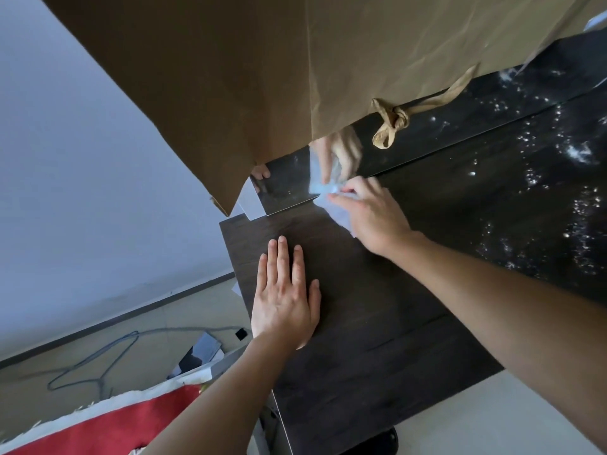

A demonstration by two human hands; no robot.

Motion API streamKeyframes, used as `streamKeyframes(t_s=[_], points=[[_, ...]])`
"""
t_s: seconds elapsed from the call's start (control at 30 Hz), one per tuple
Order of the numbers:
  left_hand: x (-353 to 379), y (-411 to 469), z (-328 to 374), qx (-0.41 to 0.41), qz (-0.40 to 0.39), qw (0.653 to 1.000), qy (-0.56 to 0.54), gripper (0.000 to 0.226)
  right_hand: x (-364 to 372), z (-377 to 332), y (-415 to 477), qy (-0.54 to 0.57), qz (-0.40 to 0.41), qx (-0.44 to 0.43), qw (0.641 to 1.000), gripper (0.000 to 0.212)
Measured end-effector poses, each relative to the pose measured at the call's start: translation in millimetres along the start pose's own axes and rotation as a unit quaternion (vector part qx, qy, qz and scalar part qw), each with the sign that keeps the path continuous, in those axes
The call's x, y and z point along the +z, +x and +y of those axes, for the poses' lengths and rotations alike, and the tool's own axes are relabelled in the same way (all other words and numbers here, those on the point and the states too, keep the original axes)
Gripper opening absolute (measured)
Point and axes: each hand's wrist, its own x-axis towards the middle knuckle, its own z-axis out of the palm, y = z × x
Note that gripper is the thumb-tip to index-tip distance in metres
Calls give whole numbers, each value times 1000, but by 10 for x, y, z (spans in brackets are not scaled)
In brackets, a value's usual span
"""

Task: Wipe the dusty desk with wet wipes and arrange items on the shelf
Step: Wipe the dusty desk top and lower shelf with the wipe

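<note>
A dark wood desk fills the middle of the head view. My left hand lies flat on it, palm down, fingers spread and holding nothing. My right hand presses a crumpled white wet wipe onto the desk's far edge, where it meets a glossy black back panel. The panel mirrors the hand and the wipe. White dust specks cover the panel at the right.
A large brown paper bag with a ribbon handle hangs over the far part of the desk. Left of the desk are a pale wall, a floor with a grey cable, papers and a red cloth.
</note>
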Motion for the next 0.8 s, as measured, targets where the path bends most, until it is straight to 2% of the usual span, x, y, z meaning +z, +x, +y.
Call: streamKeyframes(t_s=[0.07, 0.1, 0.13, 0.2, 0.27, 0.33, 0.37, 0.47, 0.53, 0.57, 0.63, 0.7, 0.73, 0.77, 0.8], points=[[5, -5, 0, -2, 4, 1000, 3, 64, -38, 283, -101, -18, 13, 108, 994, 74], [7, -6, -4, -2, 6, 1000, 2, 64, -68, 310, -151, -34, 20, 165, 985, 75], [11, -9, -10, -2, 7, 1000, 1, 65, -66, 254, -198, -49, 27, 187, 981, 71], [20, -10, -14, -2, 8, 1000, -3, 66, 29, 35, -343, -33, 27, 102, 994, 58], [15, -15, -8, -7, 2, 1000, -8, 67, 164, -103, -575, 10, -5, -23, 1000, 59], [6, -17, 4, -9, -7, 1000, -4, 69, 166, 108, -769, 11, -29, -35, 999, 63], [-4, -14, 10, -9, -9, 1000, 1, 69, 107, 336, -818, -2, -20, 3, 1000, 64], [-44, -2, 78, -22, -7, 1000, 3, 66, -164, 980, -908, -24, -32, 199, 979, 64], [-61, 22, 209, -37, 5, 999, -25, 57, -250, 1032, -926, -10, -39, 255, 966, 62], [-67, 43, 306, -37, 7, 998, -44, 54, -234, 944, -933, -1, -36, 225, 974, 61], [-57, 114, 521, -40, 14, 996, -80, 52, -154, 671, -1002, 24, -42, 70, 996, 61], [-52, 218, 718, -65, 29, 992, -105, 51, -136, 615, -1041, 28, -72, -81, 994, 64], [-39, 271, 805, -79, 33, 990, -112, 50, -188, 752, -967, 35, -68, -103, 992, 65], [-31, 322, 889, -92, 30, 988, -117, 49, -240, 975, -872, 40, -57, -78, 995, 64], [-7, 374, 965, -105, 25, 987, -121, 49, -276, 1249, -770, 42, -45, -16, 998, 62]])
